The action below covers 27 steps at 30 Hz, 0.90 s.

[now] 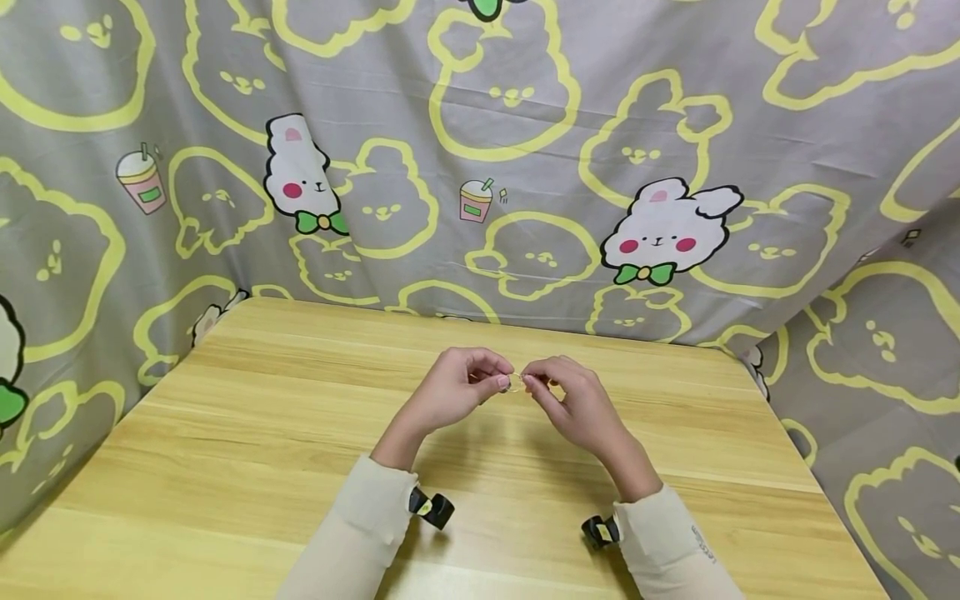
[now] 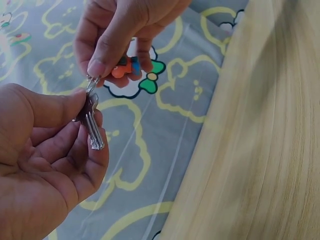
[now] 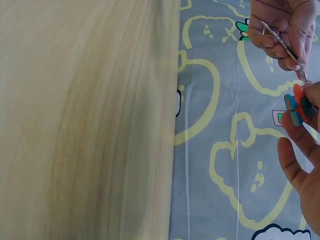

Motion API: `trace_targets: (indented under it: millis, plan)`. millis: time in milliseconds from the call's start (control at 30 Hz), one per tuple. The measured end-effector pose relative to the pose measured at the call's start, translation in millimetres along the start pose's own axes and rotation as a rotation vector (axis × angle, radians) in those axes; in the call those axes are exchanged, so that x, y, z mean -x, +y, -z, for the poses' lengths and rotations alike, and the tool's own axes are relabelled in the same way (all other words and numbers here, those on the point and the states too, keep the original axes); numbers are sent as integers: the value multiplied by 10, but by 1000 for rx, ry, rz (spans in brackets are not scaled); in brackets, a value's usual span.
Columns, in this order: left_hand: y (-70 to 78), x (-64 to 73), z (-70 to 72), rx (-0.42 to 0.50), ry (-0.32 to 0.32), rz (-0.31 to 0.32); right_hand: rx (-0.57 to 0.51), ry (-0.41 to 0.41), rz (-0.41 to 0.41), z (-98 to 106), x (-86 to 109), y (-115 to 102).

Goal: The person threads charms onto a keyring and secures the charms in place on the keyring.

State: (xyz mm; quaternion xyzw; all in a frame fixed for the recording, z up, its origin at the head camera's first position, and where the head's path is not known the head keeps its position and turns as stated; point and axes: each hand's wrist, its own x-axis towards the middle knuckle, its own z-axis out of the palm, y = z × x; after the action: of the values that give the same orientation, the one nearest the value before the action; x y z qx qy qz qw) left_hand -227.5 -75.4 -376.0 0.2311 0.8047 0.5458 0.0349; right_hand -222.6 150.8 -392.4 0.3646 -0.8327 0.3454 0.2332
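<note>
Both hands are raised over the wooden table [image 1: 285, 467], fingertips close together. My left hand [image 1: 453, 392] pinches a small bunch of silver keys [image 2: 93, 125] between thumb and fingers, and their blades point down in the left wrist view. The keys hang on a thin metal key ring [image 2: 92, 86], which spans the gap between the two hands. My right hand [image 1: 581, 404] pinches the ring's other side with thumb and forefinger. Beneath its fingers shows an orange and blue keychain charm [image 3: 298, 106], partly hidden by the thumb and palm.
A grey curtain [image 1: 405, 108] with yellow outlines and white rabbit heads surrounds the table at the back and sides. A black camera mount [image 1: 432, 507] sits on the left wrist, and another black mount [image 1: 600, 531] on the right.
</note>
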Motion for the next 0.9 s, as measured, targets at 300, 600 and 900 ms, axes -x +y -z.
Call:
trace_targets:
  millis: [300,600,900]
  plan:
    - [6,1,-2,23,-53,-25,-16,-1,-15,13,-6,-21]
    - [-68,-39,-75,212,-89,41,-37,75,-3,18,-25,-7]
    - [-22,-42,-147,119,-9,-3,-12,121,16,30,-22,19]
